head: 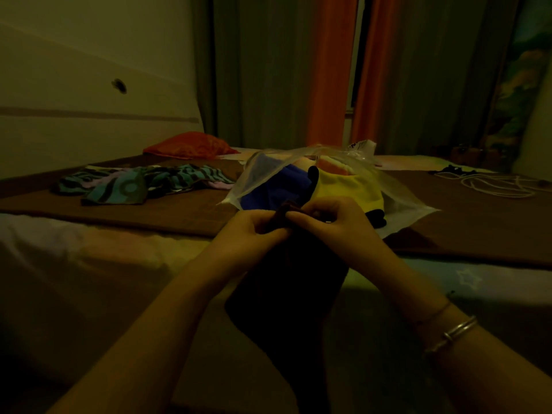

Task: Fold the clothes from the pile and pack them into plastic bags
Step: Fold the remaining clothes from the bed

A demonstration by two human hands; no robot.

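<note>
A dark garment (286, 294) hangs down between my forearms, too dim to tell its colour beyond very dark. My left hand (254, 227) and my right hand (328, 219) pinch its top edge side by side, fingertips almost touching. Just beyond my hands lies a clear plastic bag (400, 204) on the bed, holding folded blue (268, 189) and yellow (349, 186) clothes with a black piece between them. A pile of teal, black and lilac patterned clothes (140, 183) lies spread out to the left.
A brown blanket (149, 216) covers the bed. A red cushion (188, 146) sits at the back by the wall. White cord (495, 186) lies coiled at the right. Curtains hang behind the bed.
</note>
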